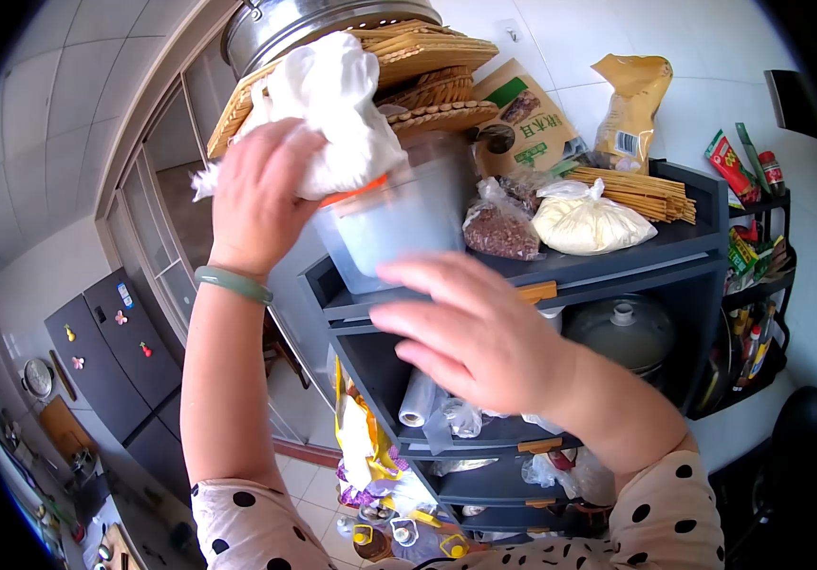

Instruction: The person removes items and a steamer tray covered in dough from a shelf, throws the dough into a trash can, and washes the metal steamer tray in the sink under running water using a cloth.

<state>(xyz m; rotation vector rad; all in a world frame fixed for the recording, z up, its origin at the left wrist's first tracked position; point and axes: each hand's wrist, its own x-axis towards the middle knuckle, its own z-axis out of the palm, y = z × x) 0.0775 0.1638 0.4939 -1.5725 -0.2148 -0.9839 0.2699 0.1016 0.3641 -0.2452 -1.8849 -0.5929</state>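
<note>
My left hand (266, 190), with a green bangle on the wrist, is wrapped round a white cloth or soft white bundle (337, 114). That bundle rests against woven straw trays (427, 57) and over a clear plastic container (380, 233) with an orange rim, which stands on the shelf's top left. My right hand (484, 328) is slightly blurred in front of the shelf, just below the container, its fingers spread and nothing in them. Bags of reddish grains (501, 228) and white powder (591, 223) lie to the right of the container.
A dark shelf unit (608, 271) fills the centre, with a lidded pot (622, 332) inside. A steamer pot (294, 28) sits on the trays. Sticks, a brown packet and a gold pouch (631, 109) are at the back. Bottles (413, 537) stand on the floor; a fridge (123, 351) is left.
</note>
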